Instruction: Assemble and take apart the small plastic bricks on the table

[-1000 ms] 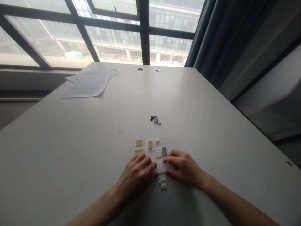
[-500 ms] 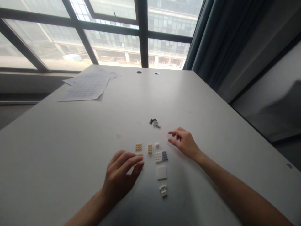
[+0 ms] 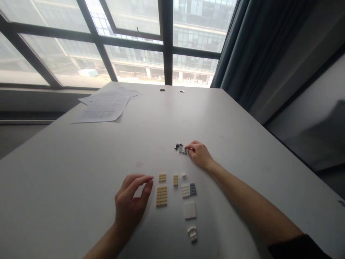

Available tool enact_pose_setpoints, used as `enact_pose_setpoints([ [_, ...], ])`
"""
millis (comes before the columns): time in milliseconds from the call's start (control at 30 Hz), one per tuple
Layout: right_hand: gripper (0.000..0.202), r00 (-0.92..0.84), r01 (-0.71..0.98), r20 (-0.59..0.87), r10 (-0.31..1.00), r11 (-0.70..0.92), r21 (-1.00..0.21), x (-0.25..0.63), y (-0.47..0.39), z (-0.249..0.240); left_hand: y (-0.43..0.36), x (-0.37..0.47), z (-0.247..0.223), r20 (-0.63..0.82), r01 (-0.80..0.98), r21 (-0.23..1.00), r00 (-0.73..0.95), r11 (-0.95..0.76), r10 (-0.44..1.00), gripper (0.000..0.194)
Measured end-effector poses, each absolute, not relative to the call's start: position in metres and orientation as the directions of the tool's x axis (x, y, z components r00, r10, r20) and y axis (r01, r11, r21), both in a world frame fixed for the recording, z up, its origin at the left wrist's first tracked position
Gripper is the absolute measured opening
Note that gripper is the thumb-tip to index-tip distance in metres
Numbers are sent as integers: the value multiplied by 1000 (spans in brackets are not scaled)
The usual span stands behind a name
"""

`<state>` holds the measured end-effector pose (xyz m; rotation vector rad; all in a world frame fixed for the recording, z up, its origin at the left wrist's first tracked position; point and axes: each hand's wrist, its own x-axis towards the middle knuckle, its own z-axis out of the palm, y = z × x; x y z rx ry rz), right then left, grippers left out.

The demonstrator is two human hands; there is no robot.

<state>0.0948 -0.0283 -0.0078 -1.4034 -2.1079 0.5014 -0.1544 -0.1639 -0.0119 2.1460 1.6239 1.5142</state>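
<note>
My right hand [image 3: 198,154] has its fingertips at the right side of a small cluster of black and grey pieces [image 3: 180,148], pinched on a small dark piece. Left of the tan plates, my left hand [image 3: 132,198] hovers with thumb and forefinger slightly apart and nothing between them. The large tan plate [image 3: 161,196] lies beside it, below a small tan plate [image 3: 162,177]. Another tan plate [image 3: 175,180] is to the right. A white studded plate [image 3: 185,191] touches a dark grey plate [image 3: 193,189]. Nearer lie a smooth white tile [image 3: 190,210] and a white curved piece [image 3: 192,233].
Printed papers [image 3: 105,106] lie at the back left of the white table [image 3: 226,126]. A tiny white piece [image 3: 184,176] sits above the white plate. Beyond the table are windows, with a dark curtain [image 3: 248,46] at the right.
My right hand has moved left and forward to the dark pieces and closed its fingers. My left hand has drawn back left, uncovering the large tan plate. The view has tilted up slightly.
</note>
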Motion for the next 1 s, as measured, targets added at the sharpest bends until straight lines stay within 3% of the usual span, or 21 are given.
enact_pose_setpoints([
  [667, 18, -430, 644, 106, 897, 386, -661, 148, -111, 4, -162, -153, -9, 653, 698, 552, -21, -456, 757, 6],
  [1000, 23, -351, 618, 126, 928, 330, -714, 151, -102, 2, -162, -153, -10, 648, 707, 543, -9, -453, 762, 7],
])
